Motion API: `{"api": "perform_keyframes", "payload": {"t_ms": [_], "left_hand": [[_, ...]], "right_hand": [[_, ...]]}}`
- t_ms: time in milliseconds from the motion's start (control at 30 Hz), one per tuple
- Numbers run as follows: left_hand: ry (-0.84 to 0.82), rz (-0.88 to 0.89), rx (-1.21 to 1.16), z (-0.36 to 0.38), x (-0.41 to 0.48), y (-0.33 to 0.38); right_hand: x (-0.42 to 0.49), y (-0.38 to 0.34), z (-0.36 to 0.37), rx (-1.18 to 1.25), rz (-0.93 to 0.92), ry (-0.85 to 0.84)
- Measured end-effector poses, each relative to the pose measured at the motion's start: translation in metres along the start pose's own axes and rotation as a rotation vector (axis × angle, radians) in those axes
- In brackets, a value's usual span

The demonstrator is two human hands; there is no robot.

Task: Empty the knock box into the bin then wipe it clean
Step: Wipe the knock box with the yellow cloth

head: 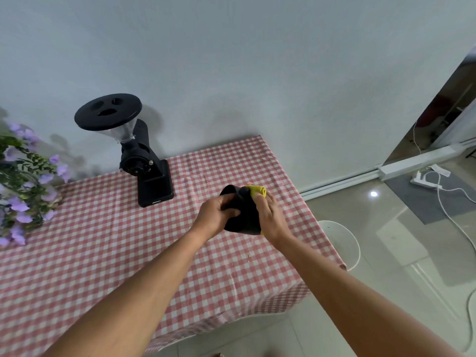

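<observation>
A black knock box (pixel 243 210) is held above the right part of the checked table, tilted on its side. My left hand (pixel 219 215) grips its left wall, fingers curled over the side. My right hand (pixel 269 215) presses a yellow cloth (pixel 257 191) against the box's right side, fingers curled round the cloth. Most of the cloth is hidden under that hand; a fold shows above it and a small corner below. The inside of the box is not visible.
A black coffee grinder (pixel 144 161) with a clear hopper stands at the back of the red-and-white checked table (pixel 103 253). Purple flowers (pixel 23 186) fill the left edge. A white round stool (pixel 342 243) stands on the tiled floor right of the table; cables and a power strip (pixel 425 181) lie farther right.
</observation>
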State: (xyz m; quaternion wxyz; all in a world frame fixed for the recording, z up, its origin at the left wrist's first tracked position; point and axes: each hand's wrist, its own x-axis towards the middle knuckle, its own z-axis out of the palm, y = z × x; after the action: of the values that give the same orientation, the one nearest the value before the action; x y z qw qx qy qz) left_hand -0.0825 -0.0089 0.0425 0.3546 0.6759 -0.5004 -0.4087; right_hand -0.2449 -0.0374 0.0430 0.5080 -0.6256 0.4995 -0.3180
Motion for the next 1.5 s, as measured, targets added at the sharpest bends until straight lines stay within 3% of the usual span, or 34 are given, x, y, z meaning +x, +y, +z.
{"api": "perform_keyframes", "payload": {"t_ms": [100, 200, 333, 433, 567, 667, 767, 900, 967, 1067, 1233, 1367, 1500], "left_hand": [[-0.051, 0.073, 0.132, -0.004, -0.002, -0.002], [-0.071, 0.115, 0.226, -0.008, -0.001, -0.001], [-0.058, 0.129, 0.29, -0.012, 0.005, 0.002], [-0.073, 0.078, 0.29, -0.014, 0.006, -0.001], [-0.125, 0.033, 0.286, -0.008, 0.003, -0.004], [-0.095, 0.092, 0.347, -0.002, 0.0, -0.002], [-0.067, 0.151, 0.361, 0.0, 0.001, 0.001], [-0.058, 0.102, 0.288, -0.002, 0.005, 0.003], [-0.072, 0.111, 0.285, -0.002, 0.005, 0.002], [-0.09, 0.166, 0.291, 0.0, 0.0, 0.003], [-0.071, 0.268, 0.237, 0.001, -0.002, 0.008], [-0.027, 0.296, 0.254, 0.0, 0.001, 0.003], [0.11, 0.361, 0.389, -0.004, 0.007, 0.0]], "right_hand": [[0.009, -0.005, -0.009, 0.095, 0.122, -0.057], [0.021, -0.015, -0.016, 0.028, 0.182, -0.129], [0.014, -0.015, -0.007, -0.213, -0.042, -0.08], [0.004, -0.009, -0.007, -0.183, -0.252, -0.098], [0.0, -0.001, -0.009, -0.348, -0.346, -0.135], [0.008, -0.004, -0.005, -0.402, -0.235, -0.115], [0.024, -0.013, -0.005, -0.087, 0.038, -0.101], [0.02, -0.007, -0.004, -0.199, -0.067, -0.092], [0.015, -0.002, -0.004, -0.144, -0.093, -0.083], [0.021, -0.003, -0.012, 0.047, 0.043, -0.123], [0.036, -0.003, -0.031, 0.086, 0.329, -0.069], [0.04, 0.002, -0.031, 0.165, 0.384, -0.014], [0.039, 0.003, -0.016, 0.145, 0.325, 0.078]]}}
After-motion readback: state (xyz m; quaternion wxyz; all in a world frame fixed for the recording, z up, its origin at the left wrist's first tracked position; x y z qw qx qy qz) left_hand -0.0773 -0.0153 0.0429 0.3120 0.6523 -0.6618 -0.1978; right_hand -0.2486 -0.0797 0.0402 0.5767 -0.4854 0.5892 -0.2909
